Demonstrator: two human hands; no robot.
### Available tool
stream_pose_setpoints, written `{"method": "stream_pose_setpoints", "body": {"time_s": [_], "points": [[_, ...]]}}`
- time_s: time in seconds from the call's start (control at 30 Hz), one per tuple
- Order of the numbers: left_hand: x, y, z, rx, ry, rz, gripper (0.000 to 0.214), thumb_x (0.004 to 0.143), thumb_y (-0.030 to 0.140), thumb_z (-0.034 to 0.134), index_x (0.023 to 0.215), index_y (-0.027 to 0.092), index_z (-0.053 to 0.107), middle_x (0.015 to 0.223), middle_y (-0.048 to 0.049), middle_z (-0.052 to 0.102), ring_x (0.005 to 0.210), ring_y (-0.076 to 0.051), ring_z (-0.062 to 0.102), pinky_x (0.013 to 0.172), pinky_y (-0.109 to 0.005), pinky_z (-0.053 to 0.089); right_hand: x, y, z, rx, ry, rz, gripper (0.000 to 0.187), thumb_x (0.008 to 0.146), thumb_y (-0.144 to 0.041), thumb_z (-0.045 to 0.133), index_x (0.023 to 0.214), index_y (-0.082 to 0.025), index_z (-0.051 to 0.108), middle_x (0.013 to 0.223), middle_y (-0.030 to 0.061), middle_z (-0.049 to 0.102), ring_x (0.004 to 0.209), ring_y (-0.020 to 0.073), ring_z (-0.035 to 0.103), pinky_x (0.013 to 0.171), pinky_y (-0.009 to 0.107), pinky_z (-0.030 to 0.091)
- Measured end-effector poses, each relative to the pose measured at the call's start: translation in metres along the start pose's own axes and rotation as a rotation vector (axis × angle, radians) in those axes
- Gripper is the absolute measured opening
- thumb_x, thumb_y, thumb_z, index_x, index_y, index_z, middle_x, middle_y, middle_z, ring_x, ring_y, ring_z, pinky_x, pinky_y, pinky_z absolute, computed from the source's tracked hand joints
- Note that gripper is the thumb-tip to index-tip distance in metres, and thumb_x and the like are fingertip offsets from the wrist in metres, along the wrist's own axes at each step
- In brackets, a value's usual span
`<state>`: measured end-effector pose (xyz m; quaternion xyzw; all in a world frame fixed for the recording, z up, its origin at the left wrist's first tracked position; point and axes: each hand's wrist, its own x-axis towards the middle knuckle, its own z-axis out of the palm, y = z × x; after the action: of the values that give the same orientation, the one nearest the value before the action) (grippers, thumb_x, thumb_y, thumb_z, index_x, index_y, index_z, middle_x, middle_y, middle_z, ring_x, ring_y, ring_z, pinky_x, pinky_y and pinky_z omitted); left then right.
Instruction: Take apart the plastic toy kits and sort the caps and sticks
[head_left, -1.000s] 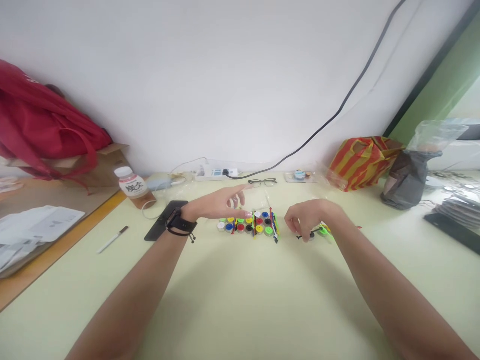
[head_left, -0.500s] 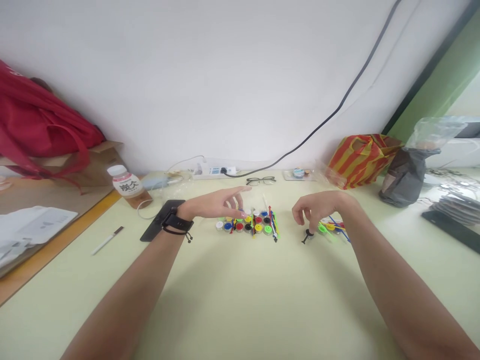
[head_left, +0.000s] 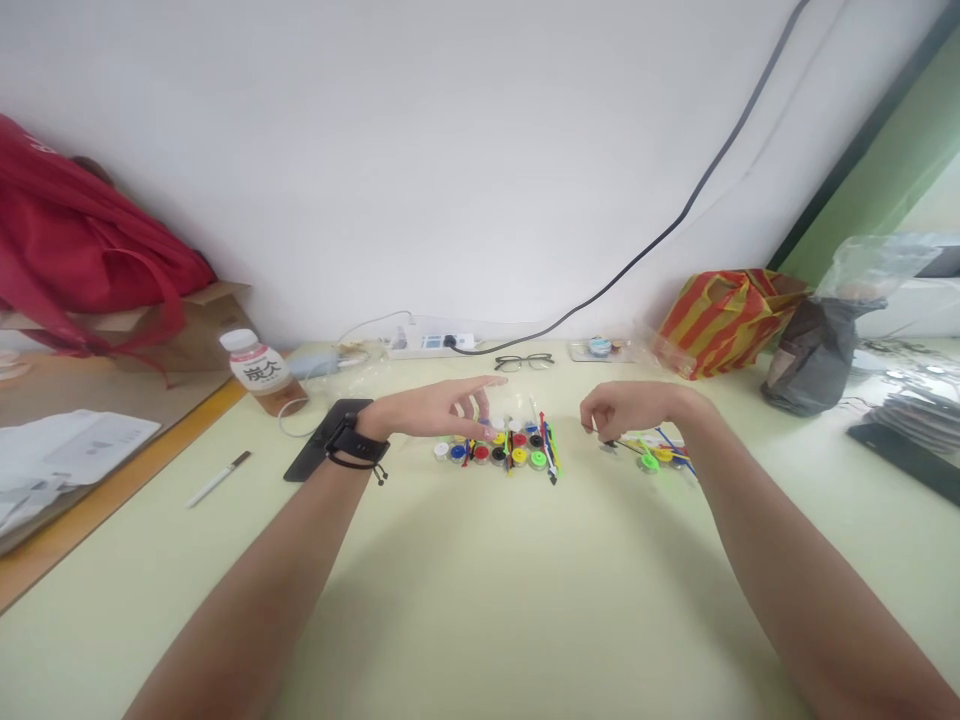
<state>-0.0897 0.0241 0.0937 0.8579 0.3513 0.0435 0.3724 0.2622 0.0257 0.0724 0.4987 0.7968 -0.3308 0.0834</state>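
Note:
A block of small round caps in many colours (head_left: 495, 452), with thin coloured sticks laid between them, sits mid-table. My left hand (head_left: 442, 410), with a dark watch on the wrist, reaches over its left part; the index finger is stretched out and the other fingertips rest on the caps. My right hand (head_left: 622, 408) is curled in a pinch on a small black piece with a thin stick (head_left: 609, 444), lifted just off the table. Beside it lies a loose pile of caps and sticks (head_left: 660, 455).
A black phone (head_left: 321, 452) lies left of my wrist, with a pen (head_left: 217, 479) and a drink bottle (head_left: 259, 372) further left. Glasses (head_left: 523, 361) and a power strip (head_left: 431, 345) sit by the wall. A striped bag (head_left: 724, 320) and a grey bag (head_left: 814, 355) stand to the right.
My right hand has pinched the black piece beside the loose pile and raised it slightly up and back. My left hand has stayed over the block of caps.

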Motion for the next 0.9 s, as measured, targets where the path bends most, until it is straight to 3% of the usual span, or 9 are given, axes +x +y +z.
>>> {"method": "stream_pose_setpoints", "body": {"time_s": [0.1,0.2,0.3,0.43,0.5,0.63,0.9], "points": [[0.001,0.000,0.000,-0.037,-0.003,0.038,0.093,0.087,0.056,0.074,0.163,0.030,0.029,0.124,-0.0096,0.067,0.100,-0.023,0.067,0.081,-0.030,0.049,-0.012,-0.007,-0.008,0.156,0.232,-0.138,0.031,0.081,-0.038,0.071,0.108,-0.024,0.067,0.089,0.0036,0.077,0.081,0.0217,0.070,0.071,0.030,0.051],[0.003,0.003,0.002,-0.091,0.000,0.049,0.091,0.087,0.053,0.075,0.163,0.030,0.030,0.122,-0.0093,0.067,0.100,-0.023,0.067,0.082,-0.032,0.050,-0.020,-0.021,-0.010,0.394,0.491,-0.286,0.031,0.088,-0.048,0.072,0.104,-0.024,0.064,0.087,0.0046,0.078,0.082,0.0211,0.071,0.078,0.034,0.056],[0.004,0.007,0.005,-0.130,0.010,0.065,0.089,0.089,0.051,0.074,0.163,0.029,0.029,0.122,-0.0094,0.066,0.099,-0.023,0.067,0.084,-0.034,0.050,-0.023,-0.037,-0.009,0.584,0.731,-0.401,0.037,0.087,-0.057,0.075,0.098,-0.022,0.068,0.091,0.0070,0.078,0.086,0.0223,0.073,0.084,0.038,0.059],[0.008,0.008,0.011,-0.177,0.036,0.104,0.087,0.090,0.049,0.073,0.163,0.030,0.029,0.123,-0.0087,0.063,0.097,-0.022,0.066,0.082,-0.033,0.050,-0.024,-0.052,-0.008,0.702,0.934,-0.469,0.044,0.079,-0.061,0.081,0.095,-0.021,0.074,0.096,0.0076,0.077,0.087,0.0237,0.074,0.084,0.040,0.063],[0.011,0.008,0.014,-0.203,0.046,0.116,0.086,0.089,0.049,0.074,0.162,0.030,0.032,0.123,-0.0089,0.063,0.094,-0.021,0.065,0.080,-0.033,0.050,-0.022,-0.058,-0.006,0.724,0.954,-0.464,0.044,0.077,-0.061,0.083,0.094,-0.021,0.075,0.091,0.0065,0.076,0.087,0.0239,0.075,0.084,0.040,0.063],[0.015,0.010,0.021,-0.277,0.054,0.171,0.081,0.090,0.045,0.073,0.160,0.029,0.035,0.119,-0.0082,0.064,0.099,-0.022,0.063,0.087,-0.035,0.050,-0.015,-0.071,0.003,0.665,0.875,-0.419,0.043,0.079,-0.059,0.081,0.095,-0.020,0.074,0.086,0.0059,0.075,0.083,0.0234,0.075,0.081,0.039,0.062],[0.017,0.013,0.026,-0.375,-0.008,0.250,0.077,0.094,0.038,0.068,0.162,0.031,0.033,0.119,-0.0092,0.066,0.108,-0.026,0.062,0.095,-0.040,0.048,-0.002,-0.078,0.011,0.208,0.827,-0.285,0.030,0.088,-0.050,0.069,0.091,-0.021,0.072,0.080,0.0048,0.076,0.076,0.0198,0.066,0.074,0.034,0.054]]}}
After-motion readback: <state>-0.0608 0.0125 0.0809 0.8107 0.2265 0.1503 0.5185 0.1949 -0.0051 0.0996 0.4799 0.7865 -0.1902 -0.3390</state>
